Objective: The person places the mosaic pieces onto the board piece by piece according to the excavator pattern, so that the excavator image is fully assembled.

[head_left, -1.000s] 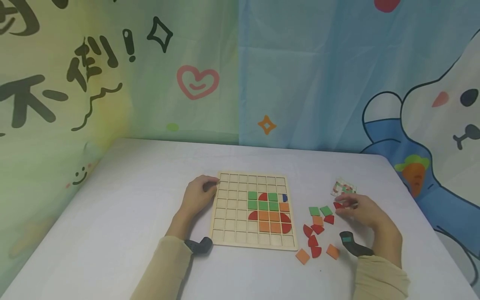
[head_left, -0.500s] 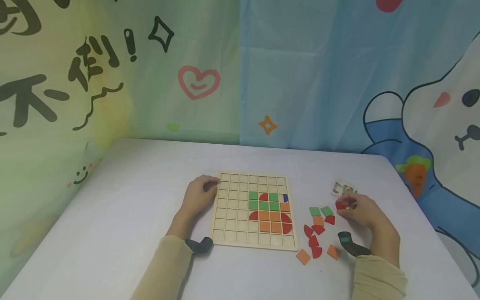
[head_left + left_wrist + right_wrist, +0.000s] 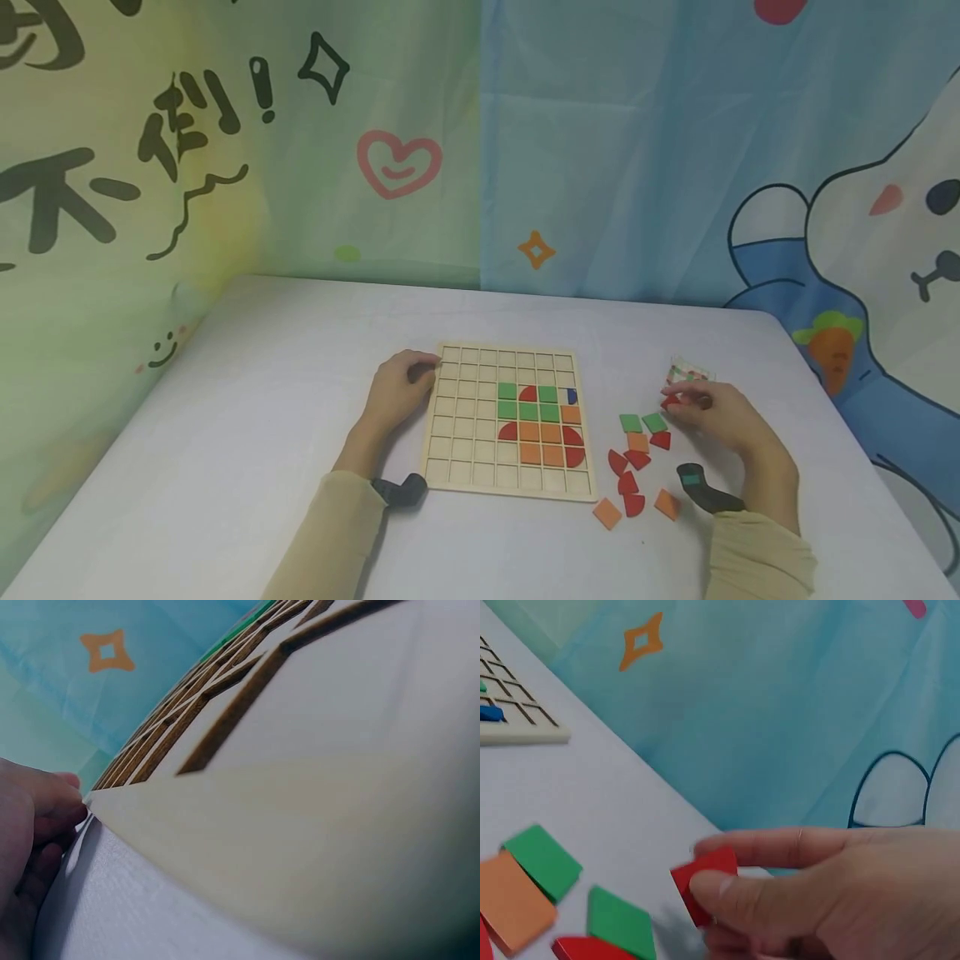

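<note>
My left hand (image 3: 397, 390) holds the left edge of a wooden grid board (image 3: 461, 437) near its far corner. In the left wrist view, curled fingers (image 3: 51, 799) meet the board's pale rim (image 3: 247, 825). Green, orange and red tiles and one blue piece sit in the board's right half. To the right of the board, my right hand (image 3: 723, 417) pinches a red quarter-circle tile (image 3: 724, 862) between thumb and fingers, above the table and close to the patterned card (image 3: 688, 371). The fingers partly cover this tile.
Between board and right hand lie loose tiles: green squares (image 3: 630, 423), orange squares (image 3: 607, 513) and several red quarter circles (image 3: 633, 505). A white cloth covers the table (image 3: 300, 333). Behind it hangs a printed curtain (image 3: 600, 167). Each wrist wears a dark strap mount (image 3: 708, 490).
My right hand has lifted the red tile and shifted slightly up and left, now overlapping the card's lower edge. The left hand and the board stay put.
</note>
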`<state>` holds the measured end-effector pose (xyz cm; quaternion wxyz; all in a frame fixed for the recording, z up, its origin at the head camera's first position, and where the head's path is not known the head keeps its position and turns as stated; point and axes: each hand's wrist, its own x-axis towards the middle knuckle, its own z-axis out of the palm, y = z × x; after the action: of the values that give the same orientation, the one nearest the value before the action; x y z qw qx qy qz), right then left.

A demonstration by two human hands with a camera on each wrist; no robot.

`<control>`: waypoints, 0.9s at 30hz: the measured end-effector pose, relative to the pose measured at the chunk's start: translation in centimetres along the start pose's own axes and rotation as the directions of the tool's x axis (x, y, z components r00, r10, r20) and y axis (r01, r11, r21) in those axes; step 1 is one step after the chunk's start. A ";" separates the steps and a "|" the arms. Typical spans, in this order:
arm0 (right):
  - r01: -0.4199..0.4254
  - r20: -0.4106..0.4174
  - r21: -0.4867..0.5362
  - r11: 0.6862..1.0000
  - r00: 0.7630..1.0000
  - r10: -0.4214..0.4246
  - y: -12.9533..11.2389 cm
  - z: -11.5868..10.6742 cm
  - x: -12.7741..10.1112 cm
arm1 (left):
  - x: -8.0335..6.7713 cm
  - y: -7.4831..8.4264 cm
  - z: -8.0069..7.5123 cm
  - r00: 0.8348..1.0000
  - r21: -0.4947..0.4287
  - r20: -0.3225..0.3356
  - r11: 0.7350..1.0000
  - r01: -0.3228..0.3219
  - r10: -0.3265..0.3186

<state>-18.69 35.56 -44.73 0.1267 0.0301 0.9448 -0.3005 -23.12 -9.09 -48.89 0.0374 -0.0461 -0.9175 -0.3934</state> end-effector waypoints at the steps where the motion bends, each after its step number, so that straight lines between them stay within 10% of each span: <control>1: 0.012 -0.003 0.015 1.000 1.000 -0.012 -0.3 0.0 0.0 | 0.0 0.0 0.0 1.000 0.002 0.000 1.000 0.003 -0.003; 27: 0.264 0.150 0.109 0.958 0.949 -0.279 -8.0 3.3 1.6 | 0.0 0.1 0.0 1.000 -0.010 -0.001 1.000 0.019 -0.019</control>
<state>-20.60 27.11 -43.29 0.1600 -0.1196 0.9123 -0.3574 -23.16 -9.01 -48.84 0.0342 -0.0374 -0.9158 -0.3985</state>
